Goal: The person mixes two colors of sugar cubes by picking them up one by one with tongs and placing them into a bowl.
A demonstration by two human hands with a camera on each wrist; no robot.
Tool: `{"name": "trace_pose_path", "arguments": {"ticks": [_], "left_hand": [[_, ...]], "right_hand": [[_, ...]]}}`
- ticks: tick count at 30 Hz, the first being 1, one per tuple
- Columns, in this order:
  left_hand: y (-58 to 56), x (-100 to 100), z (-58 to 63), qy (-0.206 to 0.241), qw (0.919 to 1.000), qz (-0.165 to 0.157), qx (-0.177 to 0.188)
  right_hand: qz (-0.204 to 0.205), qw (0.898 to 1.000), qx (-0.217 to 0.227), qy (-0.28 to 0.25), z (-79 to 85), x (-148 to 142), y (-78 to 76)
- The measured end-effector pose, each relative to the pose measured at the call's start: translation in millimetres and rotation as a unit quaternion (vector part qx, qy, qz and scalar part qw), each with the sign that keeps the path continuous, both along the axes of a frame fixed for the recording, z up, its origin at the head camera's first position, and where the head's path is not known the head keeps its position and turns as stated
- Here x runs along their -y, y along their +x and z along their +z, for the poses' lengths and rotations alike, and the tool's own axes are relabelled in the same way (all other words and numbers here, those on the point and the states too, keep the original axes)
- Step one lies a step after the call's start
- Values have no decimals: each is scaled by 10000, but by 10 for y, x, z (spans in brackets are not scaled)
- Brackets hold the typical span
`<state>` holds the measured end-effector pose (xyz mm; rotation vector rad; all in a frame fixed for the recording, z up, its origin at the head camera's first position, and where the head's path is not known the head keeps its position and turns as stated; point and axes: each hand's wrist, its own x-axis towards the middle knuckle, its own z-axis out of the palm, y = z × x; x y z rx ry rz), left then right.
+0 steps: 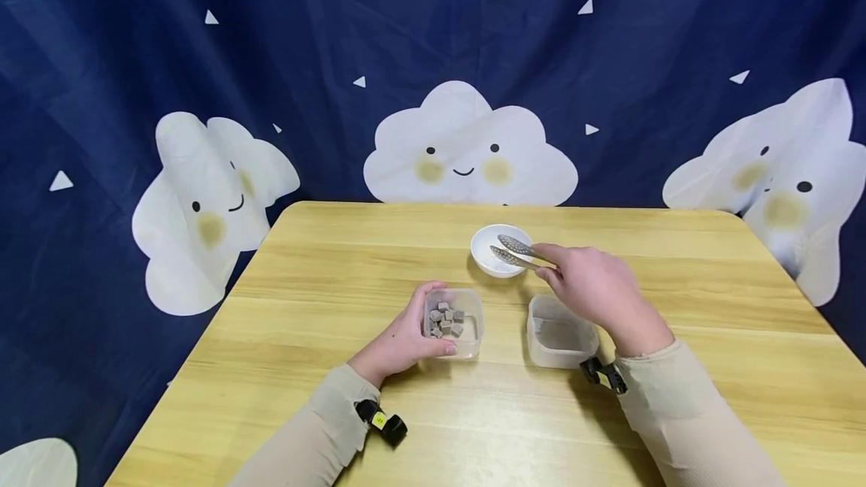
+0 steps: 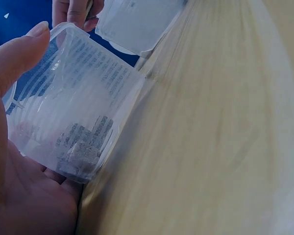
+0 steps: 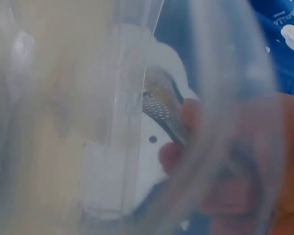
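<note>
My left hand (image 1: pixel 398 338) grips a clear plastic container (image 1: pixel 473 346) from its left side, thumb along the near wall. Several small grey cubes (image 1: pixel 445 319) lie inside it, mostly toward the left. With my right hand (image 1: pixel 598 284) I hold metal tongs (image 1: pixel 517 246) by their arms. Their perforated tips stand apart over a white bowl (image 1: pixel 479 255), and nothing shows between them. In the right wrist view, a blurred container wall partly covers the tongs (image 3: pixel 159 105) and the hand.
A second clear plastic container (image 1: pixel 561 358) stands on the wooden table (image 1: pixel 298 284), below my right hand and forearm; what it holds is unclear. Behind the table's far edge hangs a dark blue curtain (image 1: pixel 318 36) with cloud prints.
</note>
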<state>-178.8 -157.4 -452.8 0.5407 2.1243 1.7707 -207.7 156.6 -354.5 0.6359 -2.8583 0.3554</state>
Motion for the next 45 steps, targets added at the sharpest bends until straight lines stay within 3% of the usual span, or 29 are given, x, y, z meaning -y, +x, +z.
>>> {"name": "trace_pose_path", "arguments": {"ticks": [9,22,28,34,45], "left_hand": [[14,2,15,-61,10000,55,0],[27,-10,28,-65,10000,31,-11],[18,-10,21,27,10000,-40,38],[14,-2,15,-10,10000,-35,2],[15,-5,20,36,10000,-30,42]], "right_hand": [[621,9976,-308,-78,9,205,105],[1347,9907,-152,-72,-67,447,293],[1501,9882,-247,190,-111,539,349],[1509,9870,-120,542,-126,649,371],[832,9904,469,1001,2,821,407]]}}
